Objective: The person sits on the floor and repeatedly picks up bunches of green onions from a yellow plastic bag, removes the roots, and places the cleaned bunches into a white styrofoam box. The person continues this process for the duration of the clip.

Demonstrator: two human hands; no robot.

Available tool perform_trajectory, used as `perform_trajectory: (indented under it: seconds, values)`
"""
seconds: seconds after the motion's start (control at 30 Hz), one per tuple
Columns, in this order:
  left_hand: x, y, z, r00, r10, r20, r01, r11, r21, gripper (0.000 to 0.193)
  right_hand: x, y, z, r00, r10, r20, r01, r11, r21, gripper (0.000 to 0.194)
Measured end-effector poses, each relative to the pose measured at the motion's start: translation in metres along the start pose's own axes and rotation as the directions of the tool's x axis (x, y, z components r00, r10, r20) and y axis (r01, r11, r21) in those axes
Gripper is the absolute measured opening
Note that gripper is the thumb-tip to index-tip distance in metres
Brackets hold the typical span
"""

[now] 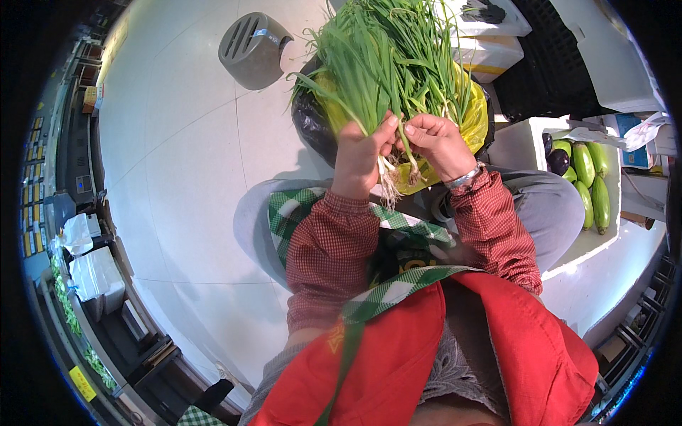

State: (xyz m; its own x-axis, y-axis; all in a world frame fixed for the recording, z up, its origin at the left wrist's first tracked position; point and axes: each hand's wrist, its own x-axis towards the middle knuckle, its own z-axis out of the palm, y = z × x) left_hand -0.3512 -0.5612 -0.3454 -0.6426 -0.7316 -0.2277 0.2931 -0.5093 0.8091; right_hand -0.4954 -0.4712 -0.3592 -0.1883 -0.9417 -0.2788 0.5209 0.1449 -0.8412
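Observation:
A bunch of long green allium stalks [367, 80], either green garlic or scallions, is clasped in my left hand [362, 152]. Its white ends and stringy roots [390, 183] hang below that fist. Between the thumb and fingers of my right hand [439, 144] is a single stalk [404, 139] with a browned root end, close beside the bunch. More of the same greens [421, 48] lie just beyond both hands, on a yellow plastic bag [474, 125] inside a black plastic bag [309, 120]. The greens partly hide the bags.
A grey slotted plastic stool [253, 50] stands on the tiled floor [197, 175]. To my right, a white foam box [613, 213] holds green zucchini-like vegetables [585, 162] and dark eggplants [558, 161]. White foam boxes [487, 56] stand beyond the greens. Store shelving [80, 154] runs along the left.

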Motion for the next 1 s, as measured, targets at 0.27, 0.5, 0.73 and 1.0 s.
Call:
perform_trajectory:
  seconds: [0.27, 0.5, 0.73, 1.0]
  values:
    - [0.001, -0.002, 0.004, 0.997, 0.017, -0.073, -0.01, 0.995, 0.095, 0.006, 0.003, 0.009, 0.008, 0.975, -0.198, -0.1, 0.171, 0.959, -0.228, 0.009]
    - [0.001, -0.001, 0.002, 0.999, 0.011, -0.035, -0.01, 0.999, 0.052, 0.013, 0.003, 0.011, 0.003, 0.98, -0.15, -0.133, 0.113, 0.961, -0.253, 0.013]
    - [0.002, 0.001, 0.002, 0.996, 0.038, -0.076, -0.038, 0.999, 0.004, 0.016, -0.001, 0.006, -0.003, 0.985, -0.162, -0.059, 0.163, 0.986, 0.019, 0.015]
    - [0.001, 0.009, 0.006, 0.997, 0.077, -0.014, -0.078, 0.997, -0.014, 0.013, 0.004, 0.008, -0.012, 0.979, -0.175, -0.099, 0.183, 0.98, 0.074, 0.013]
